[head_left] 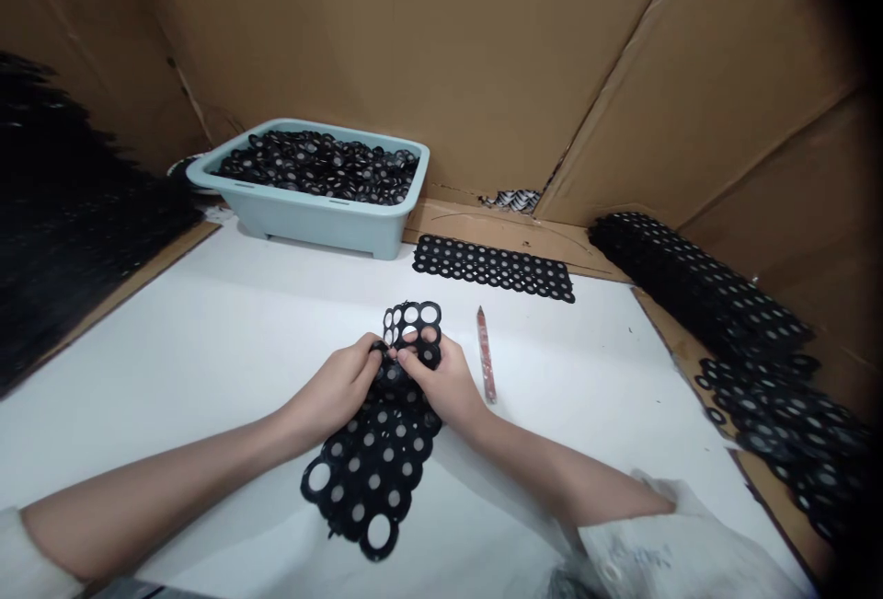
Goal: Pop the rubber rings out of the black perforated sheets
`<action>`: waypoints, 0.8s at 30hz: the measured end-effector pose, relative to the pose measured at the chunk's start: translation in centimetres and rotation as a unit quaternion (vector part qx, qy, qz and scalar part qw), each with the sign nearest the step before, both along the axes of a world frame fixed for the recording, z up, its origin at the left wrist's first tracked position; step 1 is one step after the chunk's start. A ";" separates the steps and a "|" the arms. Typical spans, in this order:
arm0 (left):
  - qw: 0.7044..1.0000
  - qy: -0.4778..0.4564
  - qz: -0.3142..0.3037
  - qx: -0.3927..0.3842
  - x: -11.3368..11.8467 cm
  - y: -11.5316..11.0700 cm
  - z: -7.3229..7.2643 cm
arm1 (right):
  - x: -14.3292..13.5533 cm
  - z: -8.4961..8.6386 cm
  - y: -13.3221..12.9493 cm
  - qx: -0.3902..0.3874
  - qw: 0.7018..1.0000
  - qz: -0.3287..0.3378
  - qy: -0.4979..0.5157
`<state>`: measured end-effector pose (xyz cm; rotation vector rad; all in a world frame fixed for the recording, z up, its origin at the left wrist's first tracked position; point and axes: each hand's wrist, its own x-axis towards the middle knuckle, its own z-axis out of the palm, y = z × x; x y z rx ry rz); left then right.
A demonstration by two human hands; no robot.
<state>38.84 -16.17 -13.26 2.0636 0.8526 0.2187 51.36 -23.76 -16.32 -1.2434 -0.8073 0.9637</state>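
Note:
A black sheet of joined rings (376, 447) is held up over the white tabletop, its lower end hanging toward me. Several rings at its far end and two at its near corners are open holes; the ones between show grey discs in their centres. My left hand (350, 378) pinches the left edge of the sheet near the bend. On the other edge my right hand (445, 383) grips it, thumb on top and fingers behind. Both sets of fingertips meet close together, and what lies right between them is too small to make out.
A light blue tub (317, 217) full of loose black ring pieces stands at the back left. Another ring sheet (493, 268) lies behind my hands, and a reddish pencil-like tool (486, 355) to their right. Stacked sheets (696, 286) line the right edge; a dark pile (69, 231) rises at left.

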 end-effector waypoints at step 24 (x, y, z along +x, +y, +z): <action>0.995 -0.023 -0.026 -0.094 -0.1 0.7 0.3 | -0.1 0.2 -0.2 -0.001 0.999 -0.004 -0.036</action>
